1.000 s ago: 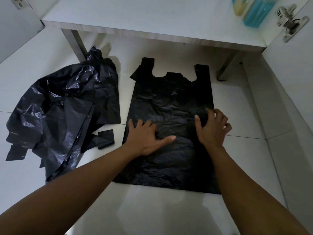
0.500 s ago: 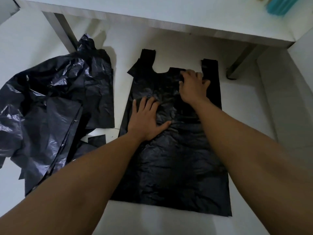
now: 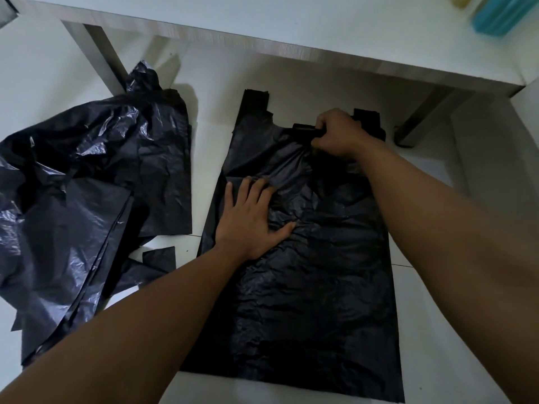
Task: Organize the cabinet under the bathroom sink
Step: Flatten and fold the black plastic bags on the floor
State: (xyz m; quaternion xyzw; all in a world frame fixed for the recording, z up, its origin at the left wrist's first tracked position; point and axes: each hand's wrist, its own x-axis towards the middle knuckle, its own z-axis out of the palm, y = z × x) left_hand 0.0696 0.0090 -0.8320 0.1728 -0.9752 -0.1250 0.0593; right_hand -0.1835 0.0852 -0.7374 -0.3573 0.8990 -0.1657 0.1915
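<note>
Plastic bag [image 3: 309, 301] lies flat beside crumpled bags [image 3: 87, 193].

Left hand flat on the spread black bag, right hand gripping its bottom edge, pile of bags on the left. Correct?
No. The head view shows the right hand gripping the black bag at its top edge, by the handles, not the bottom. The left hand lies flat on it, and the pile of bags is on the left.

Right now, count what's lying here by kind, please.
flat bag: 1
bag heap: 1, bags within uncountable
teal container: 1
yellowish container: 1
Total: 4
</note>
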